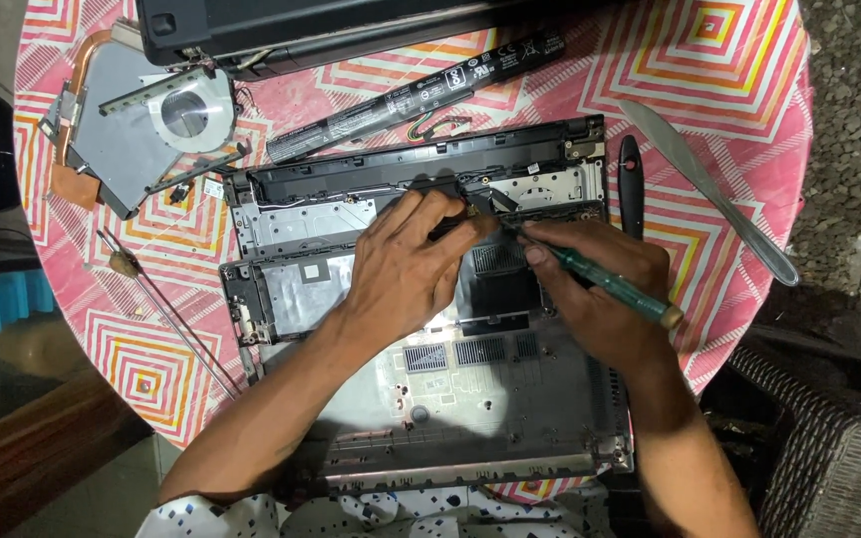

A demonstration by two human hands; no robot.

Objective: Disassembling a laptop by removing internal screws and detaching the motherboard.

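My left hand [406,264] lies across the middle of the frame on the grey laptop base shell [430,399], a flat ribbed plastic tray with slotted vents. Its fingers are bent and press down on a small dark part near the shell's upper edge; I cannot tell whether they pinch it. My right hand [600,299], centre right, is clenched around a green translucent-handled screwdriver [615,284], whose thin metal tip meets the shell just beside my left fingertips.

A round table [749,60] under a pink cloth with nested diamond patterns carries everything. At upper left sit a silver cooling fan with copper pipe [151,120]; a long black battery stick [421,95] lies diagonally above the shell. A dull metal knife [710,189] lies at upper right, a black pry tool [631,184] touching the shell's right edge.
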